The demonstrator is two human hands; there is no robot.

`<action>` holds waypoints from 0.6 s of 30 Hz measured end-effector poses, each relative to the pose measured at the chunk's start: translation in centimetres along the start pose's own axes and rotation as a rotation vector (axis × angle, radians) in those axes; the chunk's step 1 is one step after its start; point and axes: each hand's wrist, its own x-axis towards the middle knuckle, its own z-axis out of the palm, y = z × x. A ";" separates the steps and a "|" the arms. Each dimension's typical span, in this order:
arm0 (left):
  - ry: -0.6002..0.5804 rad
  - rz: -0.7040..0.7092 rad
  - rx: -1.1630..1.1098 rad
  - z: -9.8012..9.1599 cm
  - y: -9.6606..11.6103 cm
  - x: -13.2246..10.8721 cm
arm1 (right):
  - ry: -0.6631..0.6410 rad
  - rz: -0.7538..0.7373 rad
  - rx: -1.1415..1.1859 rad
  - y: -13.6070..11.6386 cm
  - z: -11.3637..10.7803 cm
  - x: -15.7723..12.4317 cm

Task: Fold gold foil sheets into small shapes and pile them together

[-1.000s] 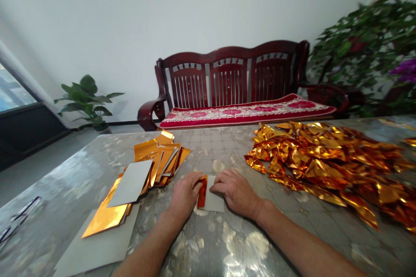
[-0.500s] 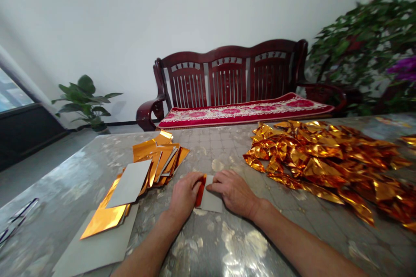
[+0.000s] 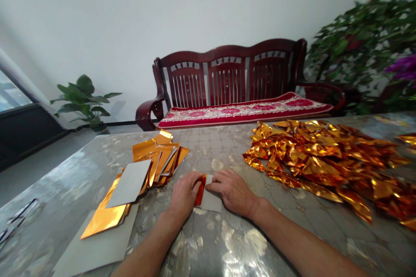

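Pressing a small foil-backed card (image 3: 209,200) onto the near middle of the counter (image 3: 78,173), left hand (image 3: 185,192) closed against its folded orange edge, right hand (image 3: 232,192) narrowly curled over its grey face, apparently mid-fold, a firm crease seemingly called for next.

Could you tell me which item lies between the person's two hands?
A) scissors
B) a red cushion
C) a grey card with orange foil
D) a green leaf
C: a grey card with a strip of orange foil sits between the left hand and right hand.
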 end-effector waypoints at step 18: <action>0.072 0.019 -0.008 0.7 -0.7 0.2 | -0.068 0.010 -0.073 -0.9 0.0 0.7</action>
